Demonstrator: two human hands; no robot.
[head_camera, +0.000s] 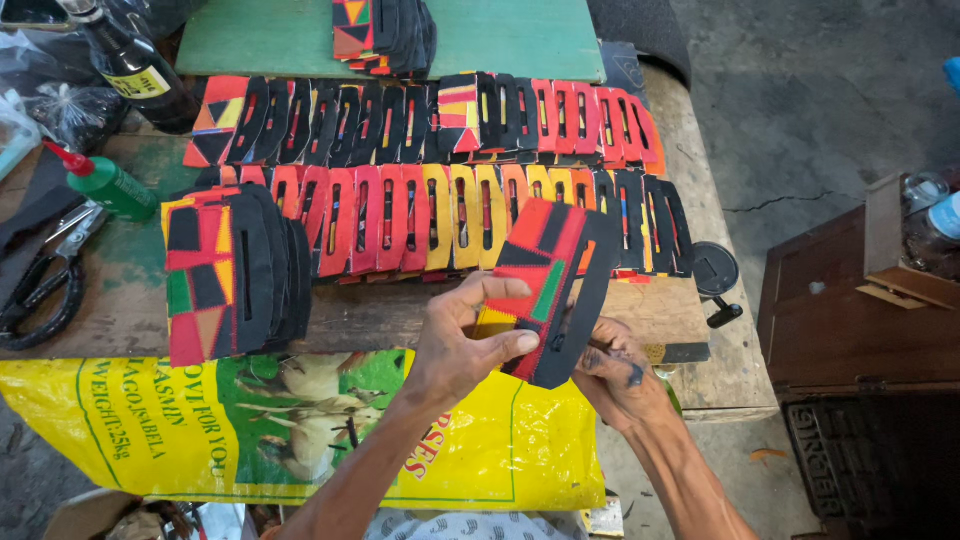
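1. The left hand (462, 345) holds a flat patchwork piece (545, 285) of red, black, green and yellow, with the thumb on its coloured face and the fingers closed around its lower edge.
2. The right hand (615, 370) supports the same piece from below at its black edge; the fingers are curled on it and look stained dark.
3. The piece is tilted and is lifted above the front edge of the wooden bench (390, 315), in front of the rows of similar pieces.
4. A long row of slotted pieces (470, 215) in red, yellow and black lies overlapped across the middle of the bench, and a second row (430, 120) lies behind it.
5. A stack of patchwork pieces (225, 275) stands at the left of the bench, near the front edge.
6. Another small stack (385, 35) rests on a green board (290, 40) at the back.
7. At the far left there are black scissors (40, 280), a green squeeze bottle (105, 185) with a red tip and a dark glass bottle (135, 65).
8. A yellow printed sack (250, 430) hangs below the front edge of the bench, under the forearms.
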